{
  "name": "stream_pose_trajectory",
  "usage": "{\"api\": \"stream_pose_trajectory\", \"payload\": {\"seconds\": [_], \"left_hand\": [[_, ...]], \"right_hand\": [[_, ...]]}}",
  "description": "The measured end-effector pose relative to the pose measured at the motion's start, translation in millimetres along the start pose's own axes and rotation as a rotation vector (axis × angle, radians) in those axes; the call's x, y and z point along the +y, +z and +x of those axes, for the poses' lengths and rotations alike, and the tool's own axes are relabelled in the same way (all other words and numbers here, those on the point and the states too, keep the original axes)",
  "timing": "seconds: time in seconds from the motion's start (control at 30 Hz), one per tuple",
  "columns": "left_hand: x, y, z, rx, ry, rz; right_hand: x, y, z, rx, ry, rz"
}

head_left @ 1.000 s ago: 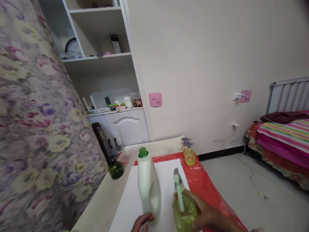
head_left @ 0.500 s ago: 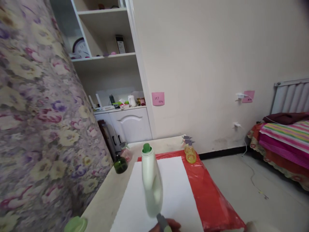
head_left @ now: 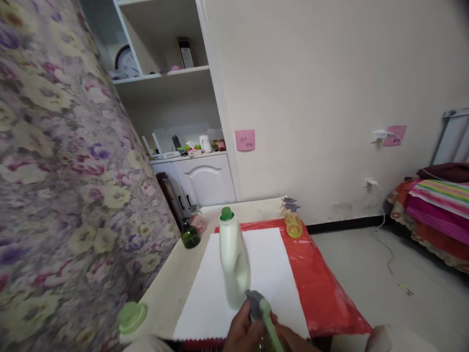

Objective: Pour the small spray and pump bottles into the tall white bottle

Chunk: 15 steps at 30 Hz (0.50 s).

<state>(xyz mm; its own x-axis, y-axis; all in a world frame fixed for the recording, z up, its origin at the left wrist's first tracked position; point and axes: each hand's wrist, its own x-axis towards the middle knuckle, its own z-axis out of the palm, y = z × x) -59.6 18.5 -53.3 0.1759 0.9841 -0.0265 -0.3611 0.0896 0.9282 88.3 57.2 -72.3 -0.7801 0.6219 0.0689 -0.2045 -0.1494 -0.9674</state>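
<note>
At the bottom edge I hold a green spray bottle with a grey and green trigger head (head_left: 261,309); its body is mostly cut off by the frame. My left hand (head_left: 238,330) curls round it just left of the trigger head. My right hand (head_left: 295,342) grips it from the right, largely out of view. Just beyond stands an upright white bottle with a green cap (head_left: 233,261) on a white sheet (head_left: 269,274) that lies on the table.
A red plastic cover (head_left: 322,298) lies under the sheet. A yellow spray bottle (head_left: 293,222) stands at the far right corner, a dark green bottle (head_left: 190,237) and a pink one (head_left: 200,221) at the far left. A light green lid (head_left: 132,317) sits near me, by the floral curtain (head_left: 69,195).
The green spray bottle has come from the right of the white bottle toward me, in front of it. My left hand left the white bottle's base and joined it. The view shifted right.
</note>
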Motion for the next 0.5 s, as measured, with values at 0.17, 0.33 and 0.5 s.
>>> {"api": "stream_pose_trajectory", "payload": {"seconds": [0.17, 0.33, 0.5], "left_hand": [[10.2, 3.5, -11.2, 0.003, 0.001, -0.065], [9.7, 10.7, -7.3, 0.043, 0.04, -0.11], [11.0, 12.2, -6.9, 0.048, 0.07, -0.087]], "right_hand": [[0.6, 4.9, 2.2, 0.02, 0.046, 0.009], [5.5, 0.8, -9.9, 0.016, 0.003, -0.046], [14.1, 3.2, -6.9, 0.044, 0.034, -0.014]]}}
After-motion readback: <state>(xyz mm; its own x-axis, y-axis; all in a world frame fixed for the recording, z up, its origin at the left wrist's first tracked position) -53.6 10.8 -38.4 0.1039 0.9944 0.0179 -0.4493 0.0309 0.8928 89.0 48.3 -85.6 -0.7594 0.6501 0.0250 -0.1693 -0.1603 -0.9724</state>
